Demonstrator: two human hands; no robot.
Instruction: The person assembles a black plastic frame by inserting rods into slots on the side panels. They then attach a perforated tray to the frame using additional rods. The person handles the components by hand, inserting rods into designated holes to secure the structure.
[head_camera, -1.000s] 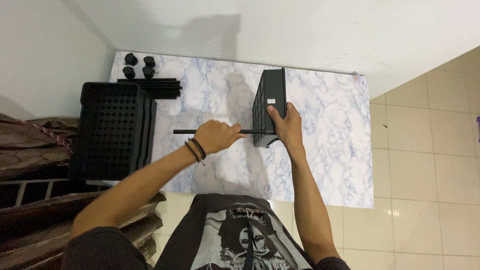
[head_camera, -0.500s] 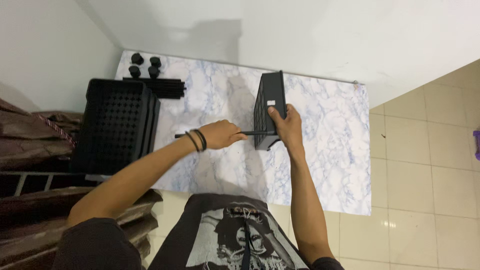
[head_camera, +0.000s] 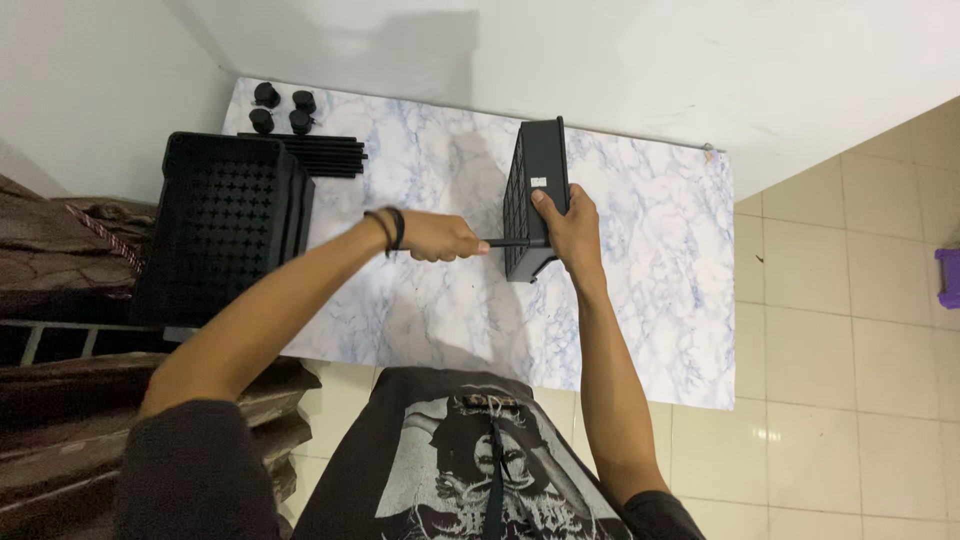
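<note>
Left hand (head_camera: 440, 238) grips a black rod (head_camera: 512, 242) (horizontal); right hand (head_camera: 570, 222) steadies the upright black tray (head_camera: 535, 180).

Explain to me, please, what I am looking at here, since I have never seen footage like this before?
This is a single view from a camera worn on a person's head, looking down at their own bare hands above a marble-patterned mat on the floor. The right hand steadies a black perforated tray stood on its edge. The left hand grips a thin black rod that meets the tray. To the left lie stacked black trays, more rods and four small black wheels.
</note>
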